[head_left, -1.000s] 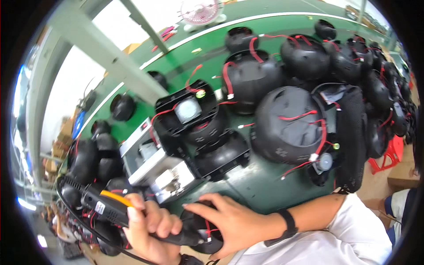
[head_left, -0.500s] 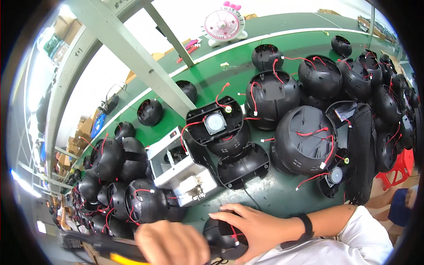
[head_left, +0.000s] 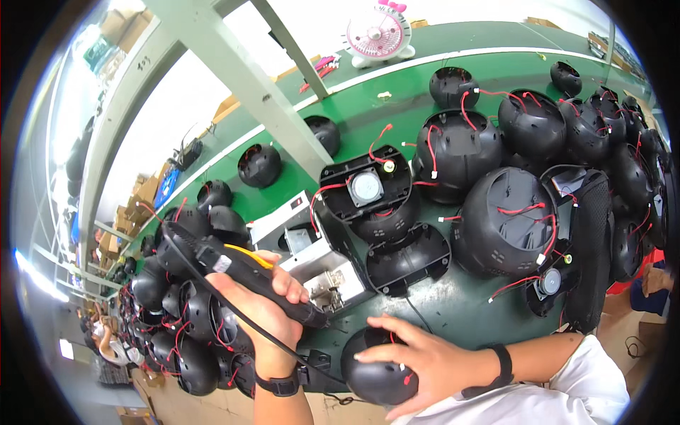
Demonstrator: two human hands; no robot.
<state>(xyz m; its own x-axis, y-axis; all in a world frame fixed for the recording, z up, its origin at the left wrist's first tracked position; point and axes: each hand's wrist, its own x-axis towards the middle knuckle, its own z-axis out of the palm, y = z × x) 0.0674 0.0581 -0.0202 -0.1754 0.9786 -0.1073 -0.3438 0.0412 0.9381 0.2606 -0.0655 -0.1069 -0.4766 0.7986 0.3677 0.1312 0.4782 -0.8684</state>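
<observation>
In my left hand (head_left: pixel 273 322) is a black electric screwdriver (head_left: pixel 244 275) with a yellow lever and a black cord. My fingers wrap its body. Its narrow end points down and right, in front of a silver metal box (head_left: pixel 345 285) with an opening and a small mechanism in it. Over a small round black housing (head_left: pixel 365 381) with a red wire, my right hand (head_left: pixel 432 358) is closed, steadying it at the table's near edge. Behind the box stands a black speaker housing (head_left: pixel 386 225) with an open top part that carries a round speaker (head_left: pixel 365 188).
Many round black housings with red wires crowd the left and right, among them a large one (head_left: pixel 471 230). A grey post (head_left: pixel 248 92) rises at the table's far side. A pink-white fan (head_left: pixel 375 35) stands beyond. Another person (head_left: pixel 117 343) is at far left.
My left hand has swung up from the lower edge, bringing the screwdriver beside the silver box. My right hand stays on the small housing. The whole view has shifted slightly.
</observation>
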